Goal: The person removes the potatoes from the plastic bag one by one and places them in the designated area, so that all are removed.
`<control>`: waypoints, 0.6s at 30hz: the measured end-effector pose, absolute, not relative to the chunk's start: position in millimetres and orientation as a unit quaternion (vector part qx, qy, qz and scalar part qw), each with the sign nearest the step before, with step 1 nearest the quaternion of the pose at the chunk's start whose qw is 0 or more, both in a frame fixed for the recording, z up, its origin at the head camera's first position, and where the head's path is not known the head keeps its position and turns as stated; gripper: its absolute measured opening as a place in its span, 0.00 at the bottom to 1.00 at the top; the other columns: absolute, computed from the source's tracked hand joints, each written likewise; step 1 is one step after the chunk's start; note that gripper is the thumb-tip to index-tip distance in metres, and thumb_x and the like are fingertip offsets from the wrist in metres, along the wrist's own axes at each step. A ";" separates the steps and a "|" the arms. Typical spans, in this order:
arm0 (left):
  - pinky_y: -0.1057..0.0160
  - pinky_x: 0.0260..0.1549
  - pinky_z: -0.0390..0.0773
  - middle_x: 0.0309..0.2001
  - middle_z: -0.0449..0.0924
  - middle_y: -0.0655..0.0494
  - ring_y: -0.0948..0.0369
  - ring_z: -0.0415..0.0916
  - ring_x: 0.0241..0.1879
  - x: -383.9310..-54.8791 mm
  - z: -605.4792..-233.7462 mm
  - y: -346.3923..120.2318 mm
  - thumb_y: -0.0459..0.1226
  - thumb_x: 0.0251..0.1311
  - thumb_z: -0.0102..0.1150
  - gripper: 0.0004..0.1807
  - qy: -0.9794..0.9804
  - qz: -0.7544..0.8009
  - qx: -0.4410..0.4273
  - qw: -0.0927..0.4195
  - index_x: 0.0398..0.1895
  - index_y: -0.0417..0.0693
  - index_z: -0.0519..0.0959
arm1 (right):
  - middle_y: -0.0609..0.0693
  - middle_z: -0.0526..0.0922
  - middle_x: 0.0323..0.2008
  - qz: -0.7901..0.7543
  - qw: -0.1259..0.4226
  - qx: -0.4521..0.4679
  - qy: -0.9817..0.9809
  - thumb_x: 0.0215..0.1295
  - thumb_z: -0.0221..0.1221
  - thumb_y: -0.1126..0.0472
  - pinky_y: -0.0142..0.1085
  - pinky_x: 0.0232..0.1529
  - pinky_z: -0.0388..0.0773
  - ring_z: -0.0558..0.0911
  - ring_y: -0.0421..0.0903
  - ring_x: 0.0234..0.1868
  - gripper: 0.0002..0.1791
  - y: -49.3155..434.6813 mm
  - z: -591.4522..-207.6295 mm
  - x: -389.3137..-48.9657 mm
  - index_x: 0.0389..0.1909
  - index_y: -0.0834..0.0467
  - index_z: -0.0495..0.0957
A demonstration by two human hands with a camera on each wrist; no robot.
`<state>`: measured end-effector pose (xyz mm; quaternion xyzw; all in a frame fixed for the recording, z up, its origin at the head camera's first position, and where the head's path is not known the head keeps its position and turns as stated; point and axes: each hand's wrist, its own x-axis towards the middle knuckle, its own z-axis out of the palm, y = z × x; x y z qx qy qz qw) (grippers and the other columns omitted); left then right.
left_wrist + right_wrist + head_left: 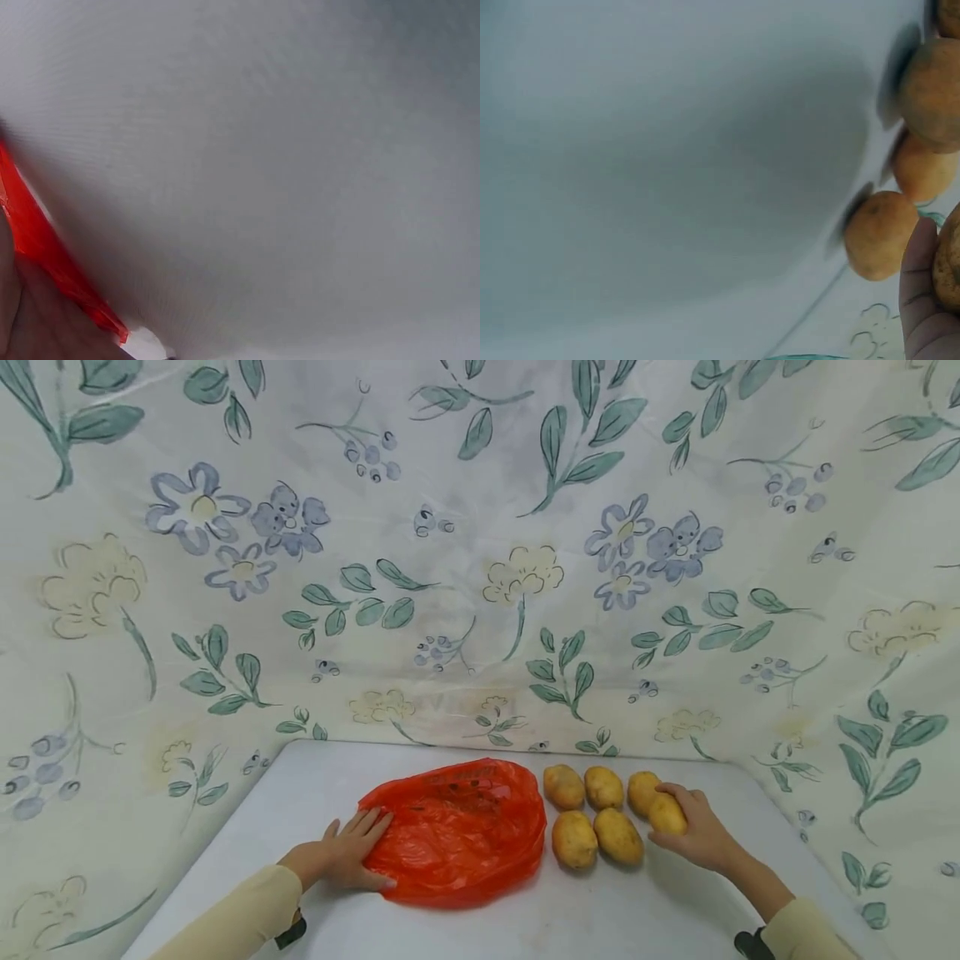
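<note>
My right hand [699,831] grips a potato [667,815] between thumb and fingers at the right end of a group of potatoes. In the right wrist view the held potato [949,262] shows at the right edge, with the thumb along it. Several other potatoes [574,841] lie in two rows left of that hand. A red plastic bag [453,843] lies spread on the table, left of the potatoes. My left hand [352,852] rests on the bag's left edge with its fingers extended. Only part of this hand [52,322] shows in the left wrist view, against the red plastic.
The white table [570,918] carries the bag and the potatoes. Behind it and at both sides hangs a pale cloth [465,635] printed with flowers and leaves. Dark bands [291,930] sit at both wrists.
</note>
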<state>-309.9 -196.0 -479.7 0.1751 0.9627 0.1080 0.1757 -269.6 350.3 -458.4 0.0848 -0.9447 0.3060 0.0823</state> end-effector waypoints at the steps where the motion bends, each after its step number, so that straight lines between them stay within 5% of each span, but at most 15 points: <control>1: 0.25 0.67 0.37 0.78 0.45 0.38 0.35 0.40 0.75 -310.5 -480.1 -194.3 0.68 0.43 0.67 0.65 0.962 0.111 0.179 0.174 0.78 0.43 0.52 | 0.65 0.69 0.51 0.304 0.083 0.081 -0.946 0.54 0.70 0.52 0.36 0.37 0.71 0.71 0.50 0.43 0.41 353.4 -461.2 -267.6 0.65 0.62 0.63; 7: 0.27 0.67 0.50 0.74 0.52 0.40 0.38 0.49 0.72 -311.0 -480.7 -198.4 0.64 0.38 0.73 0.61 0.967 0.124 0.185 0.125 0.75 0.45 0.60 | 0.67 0.73 0.55 0.304 0.075 0.079 -0.946 0.55 0.70 0.52 0.42 0.45 0.75 0.75 0.50 0.47 0.43 360.6 -476.9 -266.7 0.64 0.69 0.60; 12: 0.37 0.61 0.66 0.59 0.64 0.46 0.46 0.58 0.62 -310.0 -480.3 -204.8 0.66 0.33 0.74 0.59 0.972 0.090 0.207 0.068 0.70 0.45 0.69 | 0.68 0.72 0.60 0.312 0.028 0.054 -0.948 0.56 0.69 0.49 0.53 0.54 0.77 0.78 0.55 0.53 0.46 354.8 -482.3 -269.3 0.66 0.69 0.56; 18: 0.39 0.56 0.70 0.51 0.70 0.50 0.52 0.64 0.54 -309.5 -476.7 -205.0 0.63 0.35 0.76 0.56 0.970 0.103 0.206 0.077 0.67 0.40 0.70 | 0.62 0.76 0.55 0.318 -0.002 0.036 -0.947 0.52 0.72 0.48 0.50 0.50 0.79 0.79 0.51 0.49 0.48 349.7 -491.2 -268.6 0.65 0.67 0.58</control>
